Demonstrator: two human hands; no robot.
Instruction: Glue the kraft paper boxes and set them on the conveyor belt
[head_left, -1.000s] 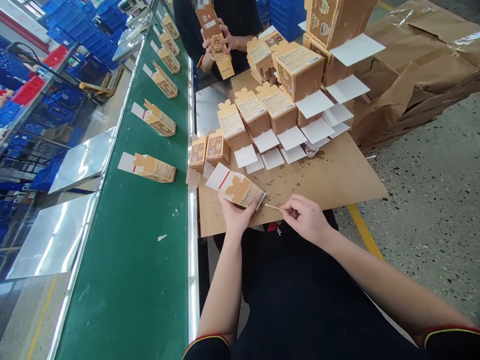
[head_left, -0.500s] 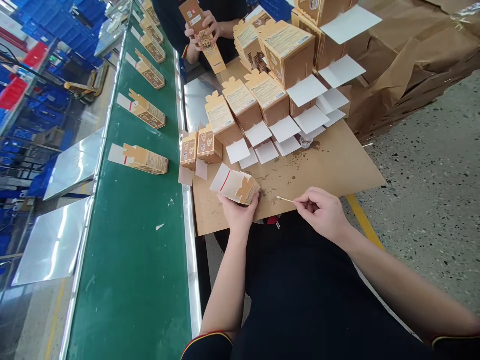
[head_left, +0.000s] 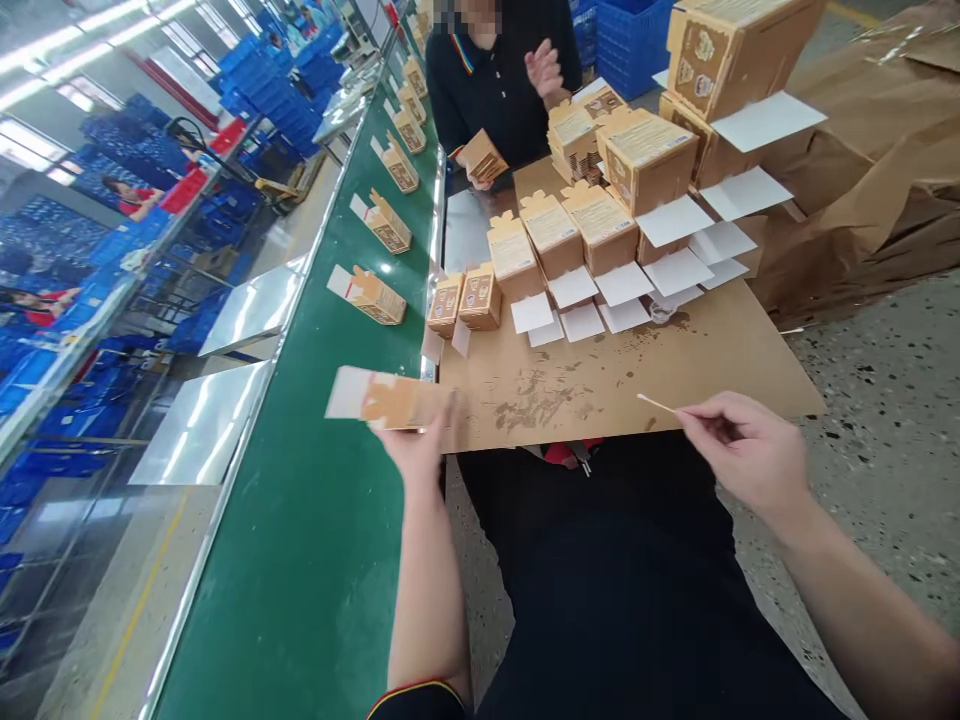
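Note:
My left hand (head_left: 412, 440) grips a brown cardboard box (head_left: 397, 402) with its white flap standing out to the left. The box is blurred by motion and hangs above the near edge of the green conveyor belt (head_left: 300, 560). In my right hand (head_left: 746, 445) a cotton swab (head_left: 656, 403) is pinched between thumb and fingertips, its white tip pointing left over the brown cardboard-covered table (head_left: 720, 350). Dark wet spots mark that table. Several open boxes (head_left: 551, 240) stand on it in rows, white flaps towards me.
More boxes (head_left: 375, 297) stand in a line along the belt. Across the table a co-worker (head_left: 502, 90) holds a box in one hand, the other hand raised. Brown wrapping paper (head_left: 870, 170) lies at the right, and blue crates (head_left: 634, 45) stand behind.
My left hand has carried the box leftward from over the table to above the belt. My right hand still holds the swab. The co-worker's hands have moved apart, and the view has shifted.

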